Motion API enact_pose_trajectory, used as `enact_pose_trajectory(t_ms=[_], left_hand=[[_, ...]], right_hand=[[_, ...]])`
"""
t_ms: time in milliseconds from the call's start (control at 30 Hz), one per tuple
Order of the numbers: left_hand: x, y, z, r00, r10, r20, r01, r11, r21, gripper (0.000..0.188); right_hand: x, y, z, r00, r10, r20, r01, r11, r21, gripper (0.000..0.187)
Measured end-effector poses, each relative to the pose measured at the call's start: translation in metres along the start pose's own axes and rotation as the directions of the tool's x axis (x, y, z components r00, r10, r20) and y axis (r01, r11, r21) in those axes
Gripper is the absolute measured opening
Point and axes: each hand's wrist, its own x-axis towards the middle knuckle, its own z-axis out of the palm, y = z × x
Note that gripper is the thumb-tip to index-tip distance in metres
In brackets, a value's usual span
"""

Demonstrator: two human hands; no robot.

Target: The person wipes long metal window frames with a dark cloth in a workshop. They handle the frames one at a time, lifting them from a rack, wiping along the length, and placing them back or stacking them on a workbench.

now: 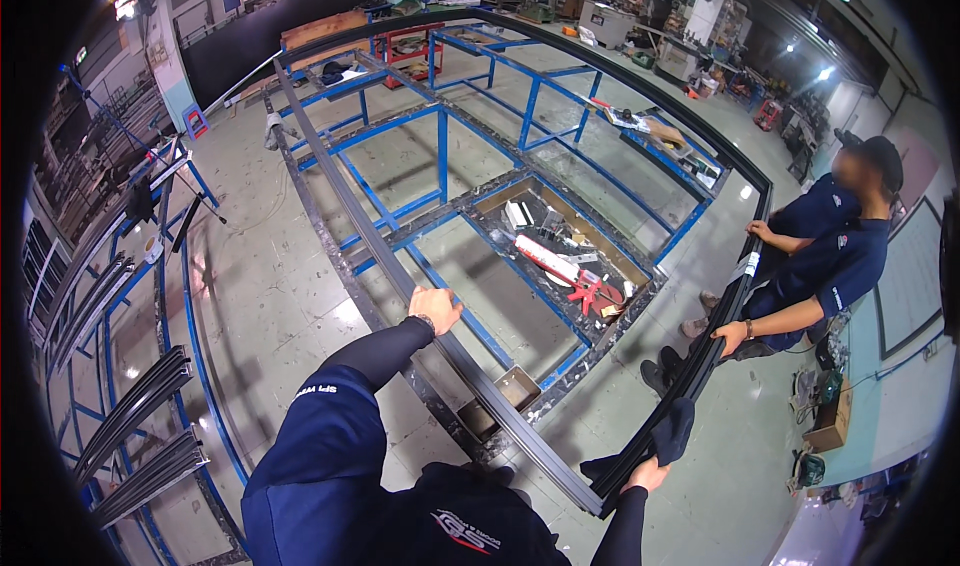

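A large black window or door frame (352,201) spans the blue workbench, its near corner close to my body. My left hand (435,311) is closed over the frame's left-hand profile, fingers wrapped on its inner side. By the near right corner, my right hand (648,474) is closed on a dark cloth (674,430) held against the frame's right side; part of its grip is hidden. On that same side a co-worker's hands, one farther away (762,231) and one nearer (732,337), grip the profile.
The blue steel workbench (443,156) has open bays. Its tray (625,234) holds a red-and-white caulking gun (560,266) and scraps. A co-worker (850,216) stands at the right. Dark profiles (135,411) lie on a rack at the left. A teal-and-white pillar (172,66) stands beyond.
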Motion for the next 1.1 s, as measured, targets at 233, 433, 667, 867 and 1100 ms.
enact_pose_trajectory(t_ms=[233,433,667,867,1100], left_hand=[[-0.006,-0.004,-0.004,1.0,-0.013,-0.017,0.013,1.0,0.008,0.036],[0.006,0.001,0.003,0.999,0.036,-0.038,-0.033,0.995,0.097,0.038],[0.002,-0.001,0.008,0.995,0.014,-0.099,-0.011,0.999,0.04,0.038],[0.002,0.009,0.006,0.997,0.019,-0.076,-0.015,0.998,0.053,0.036],[0.001,0.002,0.008,0.995,0.01,-0.095,-0.005,0.998,0.056,0.035]], right_hand=[[-0.01,-0.006,0.002,1.0,-0.021,-0.013,0.021,1.0,-0.001,0.05],[-0.004,0.007,0.001,0.995,-0.084,-0.055,0.084,0.996,0.001,0.042],[-0.004,-0.011,0.006,0.998,-0.021,-0.056,0.018,0.998,-0.057,0.04],[-0.007,-0.008,-0.001,0.996,-0.025,-0.086,0.018,0.996,-0.085,0.039],[-0.014,-0.017,-0.003,0.998,-0.005,-0.064,-0.002,0.994,-0.11,0.041]])
